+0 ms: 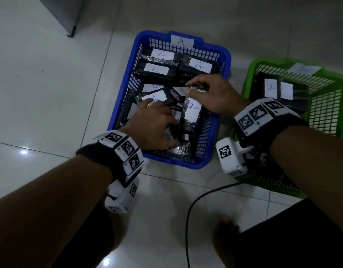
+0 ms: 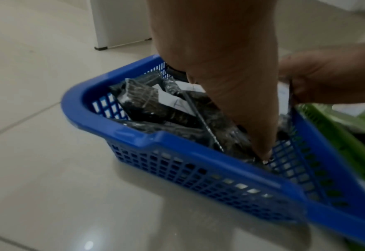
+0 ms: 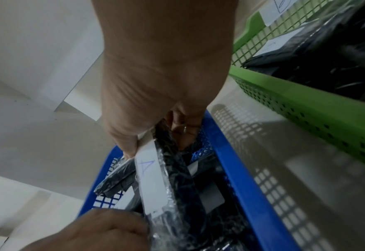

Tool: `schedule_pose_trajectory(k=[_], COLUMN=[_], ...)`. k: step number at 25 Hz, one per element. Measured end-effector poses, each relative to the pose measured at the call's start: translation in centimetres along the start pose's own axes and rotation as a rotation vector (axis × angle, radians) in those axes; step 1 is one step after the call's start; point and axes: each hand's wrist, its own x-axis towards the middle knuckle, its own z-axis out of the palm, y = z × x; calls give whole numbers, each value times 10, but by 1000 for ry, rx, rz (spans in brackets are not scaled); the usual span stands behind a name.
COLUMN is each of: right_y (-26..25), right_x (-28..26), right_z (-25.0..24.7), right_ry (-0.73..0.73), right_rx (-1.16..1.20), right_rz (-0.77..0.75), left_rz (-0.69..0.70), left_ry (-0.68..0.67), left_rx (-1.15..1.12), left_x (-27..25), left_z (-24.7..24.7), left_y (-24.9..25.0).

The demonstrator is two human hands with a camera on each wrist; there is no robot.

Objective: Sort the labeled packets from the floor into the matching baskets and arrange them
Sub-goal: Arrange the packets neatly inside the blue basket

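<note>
The blue basket (image 1: pixel 125 84) marked A holds several black wrapped packets with white A labels, some lying flat at the back, others tilted at the front. My right hand (image 1: pixel 192 88) pinches the top end of one A packet (image 1: pixel 193 111) standing on edge near the basket's right wall; the right wrist view shows thumb and fingers of this right hand (image 3: pixel 147 132) clamping that packet (image 3: pixel 151 183). My left hand (image 1: pixel 161 123) lies flat among the front packets, thumb on a labelled packet (image 1: pixel 155 96), fingers (image 2: pixel 265 156) pushed down into the near corner of the blue basket (image 2: pixel 177 141).
A green basket (image 1: pixel 248 84) marked B stands just right of the blue one, with B packets at its back. A black cable (image 1: pixel 188 219) runs over the tiled floor near my bare foot (image 1: pixel 226 229). A cabinet leg (image 1: pixel 71 32) stands at far left.
</note>
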Motion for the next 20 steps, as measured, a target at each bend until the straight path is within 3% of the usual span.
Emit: schedule_pose_trajectory(k=[7,14,20], right_y=[2,12,13], right_x=[0,-7,-9], right_z=[12,19,25], right_ry=[9,78,193], right_rx=[17,-96,-81], right_rz=[-16,-65,-104], left_rz=[-4,10,177], left_ry=[253,172,137], left_rx=[38,34,-58], left_x=[-9,-6,8], left_z=[7,30,22], left_y=[-14,-11,-29])
